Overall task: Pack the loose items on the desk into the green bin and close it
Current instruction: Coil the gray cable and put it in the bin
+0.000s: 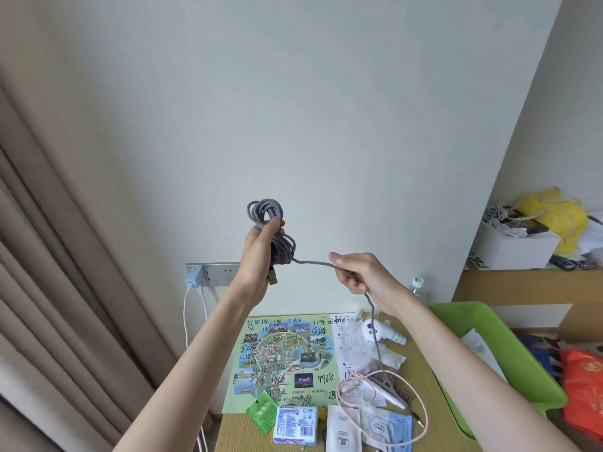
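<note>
Grey braided cable coil [261, 207] is clamped in left fingers [275, 223] to keep loops bundled; trailing end is pinched by right fingers [354, 282], likely for winding. Green plastic bin [489, 347] is seen below right fingers.

Soft, even daylight, faint shadows, sharp focus, wide-angle bending at the edges.

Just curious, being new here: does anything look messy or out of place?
Yes: the grey cable is only half coiled; its tail hangs from the right hand onto the looped pink cable on the desk, where it might snag.
</note>
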`<state>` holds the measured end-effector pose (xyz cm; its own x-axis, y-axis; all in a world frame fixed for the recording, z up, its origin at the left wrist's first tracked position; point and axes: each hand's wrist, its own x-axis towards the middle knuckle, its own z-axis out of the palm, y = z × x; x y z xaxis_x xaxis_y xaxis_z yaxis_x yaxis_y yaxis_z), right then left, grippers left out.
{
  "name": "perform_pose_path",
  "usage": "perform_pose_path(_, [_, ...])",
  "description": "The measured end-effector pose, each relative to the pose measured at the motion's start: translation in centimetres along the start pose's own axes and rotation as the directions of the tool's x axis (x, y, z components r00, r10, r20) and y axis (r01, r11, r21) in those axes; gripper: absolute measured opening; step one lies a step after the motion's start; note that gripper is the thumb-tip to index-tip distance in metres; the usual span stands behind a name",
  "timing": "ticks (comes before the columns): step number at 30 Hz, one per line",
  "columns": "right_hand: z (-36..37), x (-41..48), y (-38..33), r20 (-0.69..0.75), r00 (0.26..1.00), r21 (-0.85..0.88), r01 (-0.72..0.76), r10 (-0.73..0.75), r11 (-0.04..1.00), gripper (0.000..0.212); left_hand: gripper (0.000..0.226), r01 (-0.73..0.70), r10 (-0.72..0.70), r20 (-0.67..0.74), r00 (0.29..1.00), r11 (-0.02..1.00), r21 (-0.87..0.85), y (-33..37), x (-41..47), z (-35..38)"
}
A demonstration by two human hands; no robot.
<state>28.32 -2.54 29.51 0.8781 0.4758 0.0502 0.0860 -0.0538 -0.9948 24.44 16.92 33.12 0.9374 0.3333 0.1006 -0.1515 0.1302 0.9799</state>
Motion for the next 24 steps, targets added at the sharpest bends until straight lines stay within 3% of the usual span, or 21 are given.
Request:
perform_pose_path(3, [-0.2, -0.7, -0.8, 0.025, 1.0, -0.032, 0.003, -0.003, 0.999, 0.044, 0.025, -0.023, 0.019, 0.039, 0.999, 0.992, 0.12, -0.1, -0.6, -1.0])
perform_pose_path(10, [0.0, -2.3, -3.7, 0.171, 0.985, -0.148, 0.058, -0.033, 0.987, 0.014, 0.029, -0.062, -0.057, 0.288, 0.956, 0.921, 0.385, -0.4, -2.8, -2.7])
perform_pose_path(19, [2.8, -3.2, -6.2, 0.094, 0.977, -0.33, 0.213, -0.193, 0.919, 0.016, 0.022, -0.266, -0.096, 0.607, 0.789, 0.837, 0.479, 0.4, -6.3, -2.7])
perform_pose_path(24, [3.9, -3.7, -6.5, 0.082, 0.965, -0.351, 0.261, -0.248, 0.899, 0.019, 0.02, -0.166, -0.253, 0.634, 0.73, 0.835, 0.525, 0.9, -7.7, -2.7])
